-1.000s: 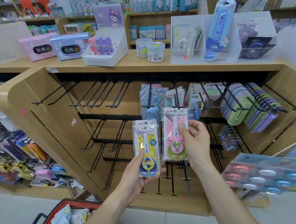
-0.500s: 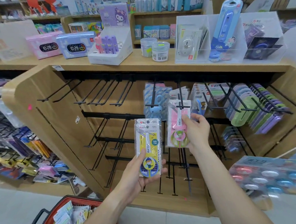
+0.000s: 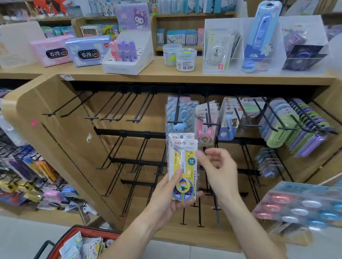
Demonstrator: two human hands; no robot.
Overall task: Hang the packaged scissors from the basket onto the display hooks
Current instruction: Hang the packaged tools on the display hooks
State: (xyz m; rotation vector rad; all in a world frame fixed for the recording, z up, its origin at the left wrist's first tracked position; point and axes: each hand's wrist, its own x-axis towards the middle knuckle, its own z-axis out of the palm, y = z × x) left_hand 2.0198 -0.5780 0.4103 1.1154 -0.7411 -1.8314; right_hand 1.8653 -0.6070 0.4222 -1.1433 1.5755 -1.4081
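Below the pink scissors pack [image 3: 205, 129], now left hanging on its hook [image 3: 208, 113], the right hand [image 3: 217, 168], emptied, fingers loosely spread, reaches toward the yellow packs [image 3: 183, 166], seemingly two, pinched by the left hand [image 3: 168, 197].

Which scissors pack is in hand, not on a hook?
The yellow pack, gripped at its bottom by the left hand. The blue pack and the pink pack hang on top-row hooks.
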